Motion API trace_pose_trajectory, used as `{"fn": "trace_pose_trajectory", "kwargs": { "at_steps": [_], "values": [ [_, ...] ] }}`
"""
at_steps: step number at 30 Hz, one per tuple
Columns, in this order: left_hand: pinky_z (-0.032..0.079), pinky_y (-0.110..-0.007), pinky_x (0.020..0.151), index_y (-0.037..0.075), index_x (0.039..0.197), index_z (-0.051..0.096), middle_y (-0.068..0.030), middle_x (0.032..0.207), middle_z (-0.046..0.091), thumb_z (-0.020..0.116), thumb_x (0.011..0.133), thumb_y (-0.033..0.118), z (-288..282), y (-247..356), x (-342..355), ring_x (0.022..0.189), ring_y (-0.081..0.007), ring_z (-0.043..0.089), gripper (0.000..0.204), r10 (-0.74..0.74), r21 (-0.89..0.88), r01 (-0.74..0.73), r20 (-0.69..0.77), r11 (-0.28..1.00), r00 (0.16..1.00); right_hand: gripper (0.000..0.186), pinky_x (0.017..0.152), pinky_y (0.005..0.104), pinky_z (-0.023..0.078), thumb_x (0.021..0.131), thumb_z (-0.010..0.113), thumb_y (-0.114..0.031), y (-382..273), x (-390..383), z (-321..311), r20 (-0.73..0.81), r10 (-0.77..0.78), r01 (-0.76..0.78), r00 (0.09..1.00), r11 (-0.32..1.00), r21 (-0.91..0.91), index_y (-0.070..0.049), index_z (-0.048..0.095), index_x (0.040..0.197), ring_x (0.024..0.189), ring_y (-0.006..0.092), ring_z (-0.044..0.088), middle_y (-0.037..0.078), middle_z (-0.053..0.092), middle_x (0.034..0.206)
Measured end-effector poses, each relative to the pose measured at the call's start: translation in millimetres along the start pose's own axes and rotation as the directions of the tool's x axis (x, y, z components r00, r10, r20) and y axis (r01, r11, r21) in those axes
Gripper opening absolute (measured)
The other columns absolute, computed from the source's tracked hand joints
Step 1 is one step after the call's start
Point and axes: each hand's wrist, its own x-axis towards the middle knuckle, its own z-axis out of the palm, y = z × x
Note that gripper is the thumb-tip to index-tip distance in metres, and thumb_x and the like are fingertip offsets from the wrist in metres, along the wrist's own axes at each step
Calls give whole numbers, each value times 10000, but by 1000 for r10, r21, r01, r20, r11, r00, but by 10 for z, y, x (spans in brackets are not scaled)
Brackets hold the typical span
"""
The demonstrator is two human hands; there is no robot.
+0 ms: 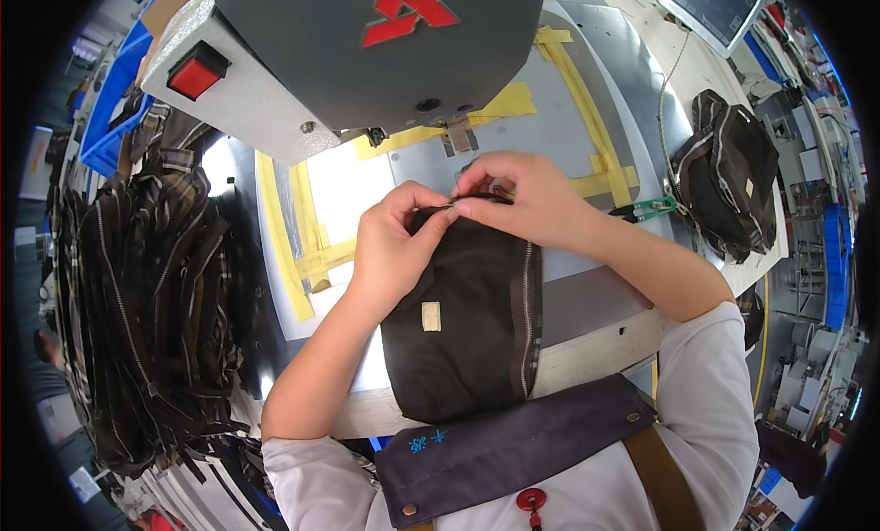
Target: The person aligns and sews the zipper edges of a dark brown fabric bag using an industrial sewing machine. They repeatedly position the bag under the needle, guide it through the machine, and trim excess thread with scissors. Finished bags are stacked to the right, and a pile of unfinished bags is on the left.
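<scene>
A dark brown fabric pouch (463, 320) with a metal zipper down its right side and a small cream label hangs over the table's front edge. Thumb and fingers of my left hand (394, 237) pinch its top edge. Beside it, my right hand (522, 201) pinches the same edge, the two thumbs almost meeting. What lies between the fingertips is too small to make out. Just beyond my hands is the sewing machine's needle area (460, 138), under the dark grey machine head (394, 63).
At left lies a tall heap of dark zippered fabric pieces (151, 302), near a blue bin (115, 118). Yellow tape (600, 155) frames the work plate. Green-handled snips (653, 208) and stacked dark pouches (729, 178) are at right, below a screen (715, 8). A red switch (197, 71) sits on the machine.
</scene>
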Motion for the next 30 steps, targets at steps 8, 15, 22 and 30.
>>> {"fn": "trace_pose_trajectory", "kwargs": {
  "at_steps": [8,15,22,30],
  "values": [
    [468,-191,679,2,942,615,9,846,636,670,875,36,-36,-17,24,747,-37,565,92,15,-67,-12,44,998,999,160,673,279,488,834,700,-138,93,27,17,-28,-64,64,998,998,27,-10,657,920,740,127,605,59,647,840],
    [458,-185,670,1,948,613,9,852,636,669,868,21,-16,-118,31,746,-37,562,100,81,-33,-82,-25,996,996,226,689,304,510,807,719,-207,39,-24,-34,-29,64,-67,998,995,-80,-20,685,929,755,180,645,95,681,835],
    [460,-204,668,-7,918,628,-2,799,638,683,855,41,-22,-100,105,724,-53,566,96,42,-26,-44,-63,999,997,180,628,267,459,828,717,-151,102,-31,-72,-110,-36,22,993,993,-120,3,674,911,687,112,570,58,643,830],
    [460,-255,647,-6,884,661,-40,727,649,711,809,126,-1,54,286,671,-105,577,160,-8,119,15,-57,993,998,177,676,318,491,827,681,-193,209,87,-180,-194,13,-46,981,985,-168,-31,679,898,735,194,626,79,659,798]
  ]
}}
